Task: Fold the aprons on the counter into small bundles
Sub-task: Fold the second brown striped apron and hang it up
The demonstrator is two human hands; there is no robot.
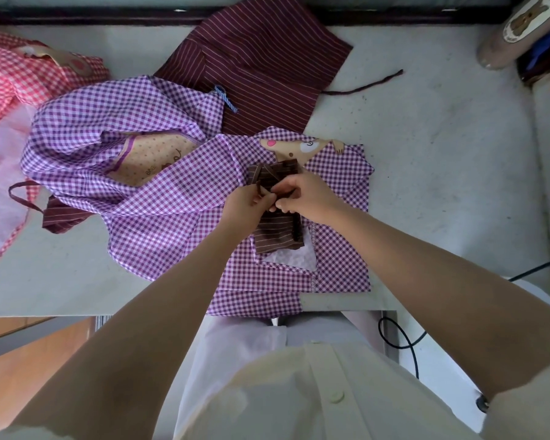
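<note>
Tying off a folded apron. The left hand [243,203] and right hand [310,198] meet fingertip to fingertip, each pinching the dark strap [261,183] of the striped bundle [275,235]. The strap is probably best drawn taut and flat, so that the folds cannot spring open. The striped bundle lies directly beneath and between the hands, on a purple checked apron [340,249] spread over the tabletop [426,154].

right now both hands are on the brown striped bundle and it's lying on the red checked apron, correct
Not quite. In the head view the left hand and right hand are on the brown striped bundle, but it lies on the purple checked apron; the red checked apron is at far left.
</note>
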